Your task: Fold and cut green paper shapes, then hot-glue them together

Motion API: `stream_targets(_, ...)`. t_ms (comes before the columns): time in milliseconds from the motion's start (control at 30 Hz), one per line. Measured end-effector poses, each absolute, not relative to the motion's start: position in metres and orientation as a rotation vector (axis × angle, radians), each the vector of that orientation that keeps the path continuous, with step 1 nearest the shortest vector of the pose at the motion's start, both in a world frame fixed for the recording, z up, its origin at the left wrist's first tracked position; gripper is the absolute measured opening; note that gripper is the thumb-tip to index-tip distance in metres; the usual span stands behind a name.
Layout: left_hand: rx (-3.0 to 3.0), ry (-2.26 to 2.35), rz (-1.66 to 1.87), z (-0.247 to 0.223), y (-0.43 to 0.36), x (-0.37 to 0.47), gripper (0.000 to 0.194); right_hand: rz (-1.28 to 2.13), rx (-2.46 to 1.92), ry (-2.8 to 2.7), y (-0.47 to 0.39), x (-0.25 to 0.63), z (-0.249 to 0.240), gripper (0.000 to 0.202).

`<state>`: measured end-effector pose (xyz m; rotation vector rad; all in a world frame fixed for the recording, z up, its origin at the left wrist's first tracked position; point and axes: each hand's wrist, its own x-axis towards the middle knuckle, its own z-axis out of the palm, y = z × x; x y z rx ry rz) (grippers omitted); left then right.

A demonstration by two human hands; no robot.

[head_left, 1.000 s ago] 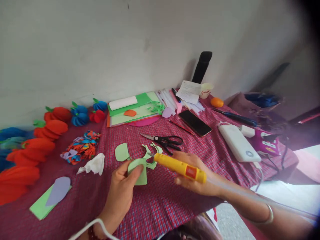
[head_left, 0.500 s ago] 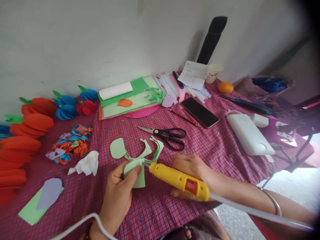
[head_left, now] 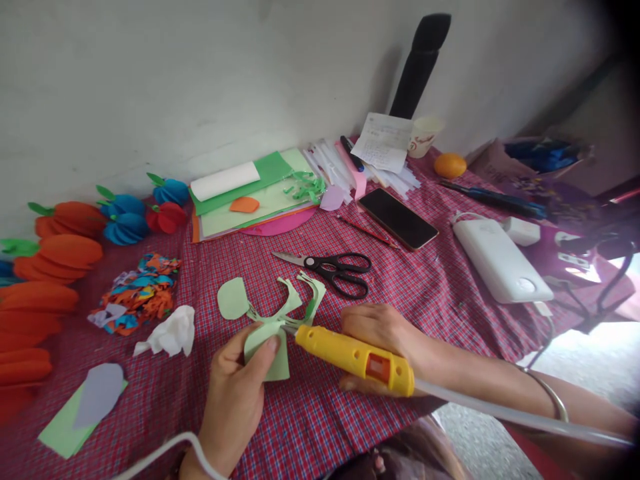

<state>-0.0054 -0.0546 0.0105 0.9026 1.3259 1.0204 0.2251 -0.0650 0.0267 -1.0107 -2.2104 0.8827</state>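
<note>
My left hand (head_left: pixel 243 387) pinches a pale green paper piece (head_left: pixel 273 353) between thumb and fingers, near the table's front edge. My right hand (head_left: pixel 375 340) is wrapped round a yellow hot glue gun (head_left: pixel 350 357), whose metal tip touches or nearly touches the top edge of that paper. Curled green paper scraps (head_left: pixel 295 300) lie just beyond the tip. A rounded green paper piece (head_left: pixel 233 298) lies to their left. Black-handled scissors (head_left: pixel 333 267) lie open beyond my right hand.
Orange paper pumpkins (head_left: pixel 45 303) and blue ones (head_left: pixel 125 227) stand at left, near a scrap pile (head_left: pixel 137 293) and white tissue (head_left: pixel 170 331). Stacked paper sheets (head_left: pixel 225 217), a phone (head_left: pixel 399 219), an orange fruit (head_left: pixel 450 165) and a white power bank (head_left: pixel 500 260) lie further back.
The view has shifted slightly. Both hands keep nearly the same pose, with the glue gun's tip still at the top edge of the green paper.
</note>
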Motion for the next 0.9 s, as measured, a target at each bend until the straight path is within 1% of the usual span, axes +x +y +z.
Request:
stream_targets(400, 0.895, 1.338, 0.997, 0.011, -0.055, -0.005, 0.026, 0.866, -1.015, -2.201, -0.065, 0.225, 0.023, 0.027)
stream_targets(767, 0.855, 1.249, 0.979, 0.008, -0.055, -0.005, 0.017, 0.857, -1.015, -2.23, -0.065, 0.225, 0.024, 0.027)
stream_targets(900, 0.701, 1.196, 0.988, 0.02, -0.056, -0.001, 0.01, 0.83, -1.023, -2.272, -0.067, 0.225, 0.026, 0.024)
